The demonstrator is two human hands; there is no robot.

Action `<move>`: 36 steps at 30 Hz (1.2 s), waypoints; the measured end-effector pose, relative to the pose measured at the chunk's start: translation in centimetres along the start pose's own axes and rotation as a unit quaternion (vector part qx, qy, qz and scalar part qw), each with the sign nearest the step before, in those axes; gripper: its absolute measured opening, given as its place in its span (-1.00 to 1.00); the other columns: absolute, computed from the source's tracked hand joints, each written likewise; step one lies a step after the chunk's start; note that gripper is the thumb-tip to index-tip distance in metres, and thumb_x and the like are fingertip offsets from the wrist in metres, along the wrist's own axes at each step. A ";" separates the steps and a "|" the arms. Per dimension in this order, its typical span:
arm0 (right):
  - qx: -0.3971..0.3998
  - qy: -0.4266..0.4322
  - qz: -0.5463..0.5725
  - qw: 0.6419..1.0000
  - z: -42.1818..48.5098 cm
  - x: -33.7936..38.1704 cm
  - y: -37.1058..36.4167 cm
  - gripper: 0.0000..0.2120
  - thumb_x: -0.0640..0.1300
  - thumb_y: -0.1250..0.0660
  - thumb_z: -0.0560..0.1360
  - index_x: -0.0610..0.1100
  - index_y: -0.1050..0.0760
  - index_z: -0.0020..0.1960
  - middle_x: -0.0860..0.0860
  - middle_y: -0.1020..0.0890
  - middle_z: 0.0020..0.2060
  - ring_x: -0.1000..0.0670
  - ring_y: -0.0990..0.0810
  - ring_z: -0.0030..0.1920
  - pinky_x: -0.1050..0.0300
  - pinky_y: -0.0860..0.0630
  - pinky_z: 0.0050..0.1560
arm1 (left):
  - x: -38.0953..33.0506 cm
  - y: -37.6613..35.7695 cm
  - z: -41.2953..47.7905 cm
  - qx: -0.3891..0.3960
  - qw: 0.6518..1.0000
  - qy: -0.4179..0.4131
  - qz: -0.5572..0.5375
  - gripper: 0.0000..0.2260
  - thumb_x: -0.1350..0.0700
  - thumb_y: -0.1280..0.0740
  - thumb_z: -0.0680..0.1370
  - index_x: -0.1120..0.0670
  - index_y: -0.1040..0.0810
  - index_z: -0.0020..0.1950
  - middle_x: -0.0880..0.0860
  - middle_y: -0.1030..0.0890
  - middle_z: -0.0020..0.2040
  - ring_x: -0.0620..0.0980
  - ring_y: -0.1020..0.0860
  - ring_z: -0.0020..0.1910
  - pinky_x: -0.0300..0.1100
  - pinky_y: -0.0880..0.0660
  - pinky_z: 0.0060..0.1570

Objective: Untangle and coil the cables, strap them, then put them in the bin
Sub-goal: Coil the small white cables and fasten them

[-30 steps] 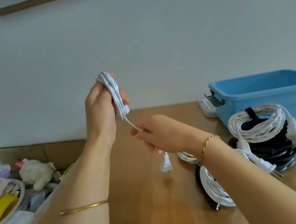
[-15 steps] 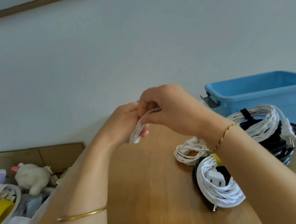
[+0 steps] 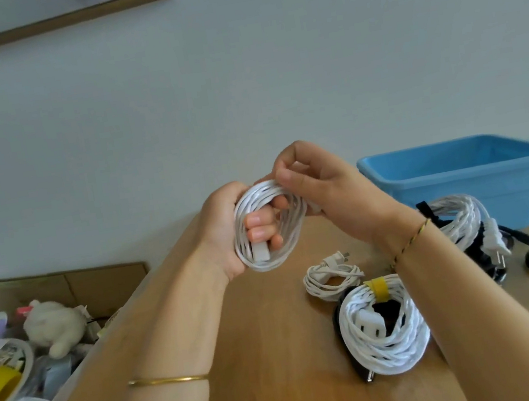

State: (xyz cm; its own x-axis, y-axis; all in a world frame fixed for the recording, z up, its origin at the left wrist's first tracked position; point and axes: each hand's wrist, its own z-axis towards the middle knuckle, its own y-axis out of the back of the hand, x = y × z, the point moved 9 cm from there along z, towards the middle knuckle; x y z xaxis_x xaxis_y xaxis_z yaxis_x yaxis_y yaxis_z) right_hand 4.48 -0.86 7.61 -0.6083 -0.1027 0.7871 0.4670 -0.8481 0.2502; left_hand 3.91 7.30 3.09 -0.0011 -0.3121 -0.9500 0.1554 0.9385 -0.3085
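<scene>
Wooden table with cable coils, bin

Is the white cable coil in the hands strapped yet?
No, the white cable coil gripped by the left hand shows only bare loops.

picture frame cropped, black cable mostly hidden

Both bare forearms extended forward and upward, angled toward each other, with the hands close together. The left hand gripped the white cable coil, its fingers curled through the loop and the fingertips turned back toward its own palm. The right hand, just beside it and slightly higher, was bent at the wrist and pinched the coil's upper edge between thumb and curled fingers.
</scene>
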 end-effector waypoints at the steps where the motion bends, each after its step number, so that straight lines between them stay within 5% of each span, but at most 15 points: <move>1: -0.010 0.008 -0.033 0.999 -0.1 0.4 0.1 -0.90 -0.20 -0.14 0.62 -0.19 -0.39 -0.04 -0.15 -0.48 -0.31 0.11 -0.45 -0.34 0.23 -0.39 -0.27 | 0.0 -0.2 0.0 -0.008 1.000 0.002 -0.026 -0.56 0.15 0.03 0.48 0.21 -0.51 -0.46 -0.04 -0.22 -0.68 -0.13 -0.20 -0.72 -0.34 -0.34 -0.53; 4: -0.039 0.025 -0.124 0.991 -0.4 1.4 0.5 -0.89 -0.20 -0.10 0.63 -0.22 -0.35 0.02 0.05 -0.46 -0.37 0.19 -0.42 -0.41 0.38 -0.38 -0.37 | 0.0 -1.3 -0.1 -0.030 0.995 0.002 -0.091 -0.67 0.18 -0.03 0.40 0.22 -0.48 -0.46 -0.05 -0.21 -0.68 -0.14 -0.18 -0.73 -0.40 -0.31 -0.54; 9: -0.098 0.010 -0.175 0.979 -2.1 1.8 2.8 -0.84 -0.16 -0.15 0.60 0.04 -0.33 -0.14 0.09 -0.51 -0.38 0.03 -0.46 -0.37 0.13 -0.45 -0.27 | 1.3 -3.5 0.1 -0.040 0.988 0.017 -0.147 -0.57 0.13 -0.03 0.53 0.24 -0.50 -0.44 -0.06 -0.23 -0.67 -0.14 -0.20 -0.72 -0.39 -0.34 -0.52; 15: -0.157 -0.010 -0.173 0.972 -5.1 2.5 6.6 -0.87 -0.19 -0.19 0.59 -0.06 -0.36 -0.14 0.05 -0.51 -0.39 0.24 -0.49 -0.48 0.40 -0.37 -0.36 | 2.3 -7.5 -0.3 0.013 0.997 0.027 -0.065 -0.65 -0.01 -0.20 0.60 0.20 -0.54 -0.24 0.01 -0.34 -0.56 -0.08 -0.39 -0.59 -0.24 -0.49 -0.43; 21: -0.236 -0.051 -0.153 0.958 -8.2 1.7 10.0 -0.85 -0.14 -0.21 0.58 -0.06 -0.33 -0.17 0.00 -0.48 -0.35 0.02 -0.43 -0.43 0.15 -0.43 -0.37 | 2.3 -9.2 -0.3 -0.083 0.989 -0.085 0.086 -0.73 0.04 -0.26 0.61 0.14 -0.39 -0.24 0.00 -0.41 -0.52 -0.07 -0.36 -0.57 -0.22 -0.35 -0.47; 26: -0.258 -0.064 -0.196 0.944 -10.5 1.5 11.4 -0.83 -0.11 -0.20 0.58 -0.06 -0.29 -0.18 -0.03 -0.50 -0.32 -0.03 -0.44 -0.35 0.02 -0.42 -0.27 | 3.5 -11.2 -0.7 -0.132 0.980 -0.101 0.108 -0.69 -0.09 -0.29 0.57 0.12 -0.37 -0.16 0.01 -0.40 -0.45 -0.08 -0.31 -0.59 -0.27 -0.30 -0.59; 33: -0.294 -0.109 -0.084 0.946 -13.5 0.9 14.5 -0.75 -0.01 -0.11 0.62 -0.13 -0.34 -0.16 -0.04 -0.48 -0.31 0.05 -0.46 -0.36 0.09 -0.45 -0.32 | 4.4 -14.3 -0.3 -0.136 0.973 -0.149 0.108 -0.77 0.18 -0.31 0.58 0.13 -0.39 -0.27 0.06 -0.44 -0.43 -0.10 -0.28 -0.63 -0.30 -0.26 -0.61; 36: -0.389 -0.134 -0.040 0.911 -16.0 0.2 18.8 -0.68 0.02 -0.02 0.63 -0.18 -0.40 -0.06 -0.03 -0.50 -0.25 0.01 -0.52 -0.28 0.06 -0.52 -0.25 | 4.7 -15.1 0.2 -0.134 0.973 -0.147 0.117 -0.75 0.21 -0.31 0.57 0.14 -0.36 -0.29 0.08 -0.43 -0.42 -0.10 -0.27 -0.63 -0.30 -0.27 -0.61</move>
State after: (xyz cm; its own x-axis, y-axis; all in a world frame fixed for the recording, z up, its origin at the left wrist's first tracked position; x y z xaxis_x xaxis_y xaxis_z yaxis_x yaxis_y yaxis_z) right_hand 2.89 -25.14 3.41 -0.3940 0.0185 0.9189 -0.2320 -0.9694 -0.0800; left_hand 1.72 -8.38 3.35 0.2915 -0.0773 -0.9535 -0.1462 0.9814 -0.1242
